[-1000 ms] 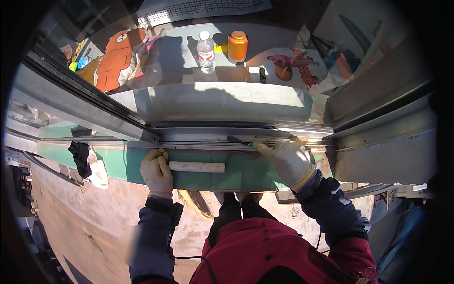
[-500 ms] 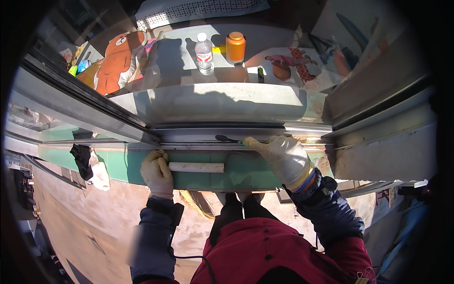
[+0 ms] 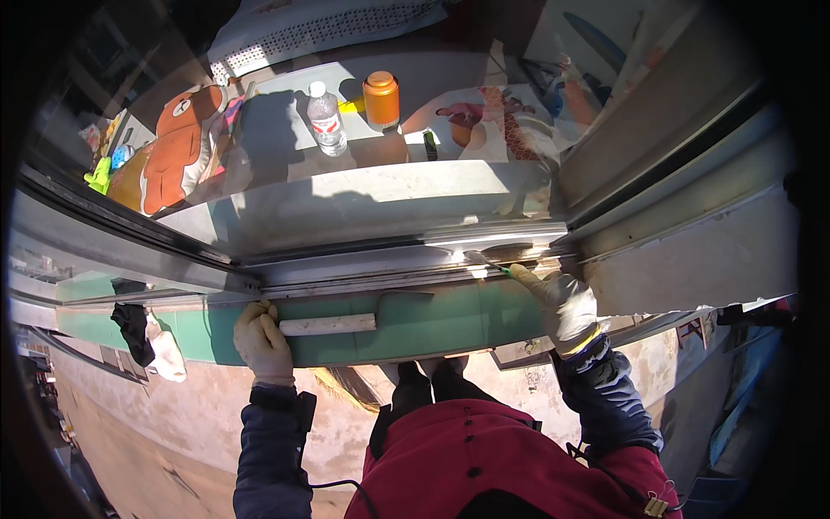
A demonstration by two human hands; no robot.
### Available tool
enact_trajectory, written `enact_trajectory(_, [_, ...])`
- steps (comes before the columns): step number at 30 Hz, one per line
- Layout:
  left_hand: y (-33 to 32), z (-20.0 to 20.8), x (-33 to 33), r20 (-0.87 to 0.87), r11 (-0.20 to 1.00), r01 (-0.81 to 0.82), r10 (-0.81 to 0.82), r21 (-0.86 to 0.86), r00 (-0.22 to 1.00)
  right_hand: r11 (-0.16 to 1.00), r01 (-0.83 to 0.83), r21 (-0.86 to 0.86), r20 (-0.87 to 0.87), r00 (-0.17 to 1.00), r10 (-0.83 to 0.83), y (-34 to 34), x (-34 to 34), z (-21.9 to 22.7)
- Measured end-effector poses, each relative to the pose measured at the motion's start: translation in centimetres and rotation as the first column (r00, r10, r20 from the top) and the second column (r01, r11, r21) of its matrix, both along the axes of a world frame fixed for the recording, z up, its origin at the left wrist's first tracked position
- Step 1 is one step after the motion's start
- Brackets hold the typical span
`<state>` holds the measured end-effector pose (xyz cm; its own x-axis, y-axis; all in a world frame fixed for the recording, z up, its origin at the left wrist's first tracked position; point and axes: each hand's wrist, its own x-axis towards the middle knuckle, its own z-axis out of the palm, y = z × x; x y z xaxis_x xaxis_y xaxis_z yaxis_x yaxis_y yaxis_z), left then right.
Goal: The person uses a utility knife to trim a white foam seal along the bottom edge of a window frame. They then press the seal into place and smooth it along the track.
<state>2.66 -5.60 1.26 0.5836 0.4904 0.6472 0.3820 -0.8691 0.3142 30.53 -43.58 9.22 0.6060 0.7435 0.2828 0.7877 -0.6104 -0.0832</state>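
Observation:
My right hand (image 3: pixel 566 311), in a pale work glove, grips a small tool (image 3: pixel 494 265) with a green handle and a thin, flat head. Its head touches the metal window track (image 3: pixel 389 272) towards the right end, where sunlight glares on it. My left hand (image 3: pixel 264 343), gloved too, is closed on the green sill near the frame's lower edge. Right beside its thumb a white tube-like roller (image 3: pixel 328 325) lies on the sill; whether my fingers hold its end or something else is hidden.
A green tiled sill (image 3: pixel 467 324) runs below the track. A black cloth (image 3: pixel 132 333) and a white cloth (image 3: pixel 164 350) hang over it at left. Behind the glass are a plastic bottle (image 3: pixel 326 121), an orange canister (image 3: pixel 381 99) and a brown bear cushion (image 3: pixel 180 156). The ground lies far below.
My right hand has moved right along the track with the tool, nearer the corner. My left hand stays by the roller. The whole view has shifted, tilting slightly.

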Motion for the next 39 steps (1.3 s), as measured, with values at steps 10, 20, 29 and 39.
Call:
enact_trajectory(10, [0.2, -0.5, -0.3, 0.015, 1.000, 0.003, -0.002, -0.025, 1.000, 0.996, 0.055, -0.075, -0.099, 0.993, -0.062, -1.8, -0.9, 1.4])
enact_trajectory(20, [0.3, -0.3, 0.0, 0.024, 0.998, 0.052, -0.051, -0.046, 0.998, 0.965, 0.230, -0.122, -0.768, 0.594, -0.239, 1.2, 2.3, 3.1])
enact_trajectory(29, [0.3, 0.0, 0.1, 0.022, 0.996, 0.060, -0.059, -0.067, 0.998, 0.955, 0.050, -0.293, 0.012, 0.999, -0.048, -1.9, 2.9, 5.7])
enact_trajectory(39, [0.4, 0.1, -0.3, -0.044, 0.984, 0.037, -0.045, -0.172, 0.998, 0.985, -0.079, -0.153, -0.308, 0.951, 0.028, 3.9, 0.9, 0.9])
